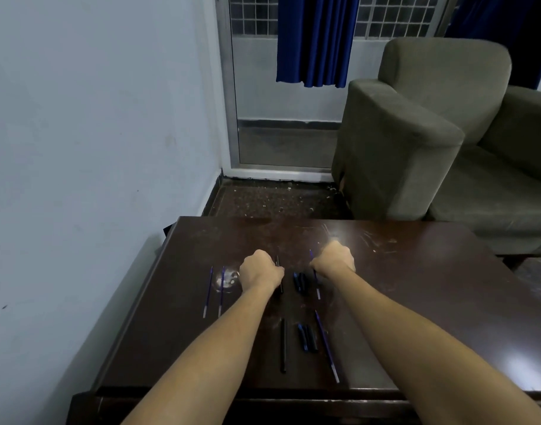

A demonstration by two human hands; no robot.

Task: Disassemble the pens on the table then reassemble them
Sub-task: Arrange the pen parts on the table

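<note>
Pen parts lie scattered on the dark wooden table [416,302]. My left hand [260,271] is curled, knuckles up, and grips a black pen barrel [279,277] along its thumb side. My right hand [335,260] is curled too and holds a thin blue refill [317,288], whose tip sticks out beyond the hand. The fingertips of both hands are hidden. A cluster of black caps [300,282] lies between the two hands. Nearer me lie another black barrel [283,345], more black caps [308,337] and a long blue refill [326,346].
Two blue refills [214,291] lie side by side left of my left hand, beside a whitish scuff on the tabletop. A grey-green armchair [432,133] stands behind the table on the right. A pale wall runs along the left, close to the table's edge.
</note>
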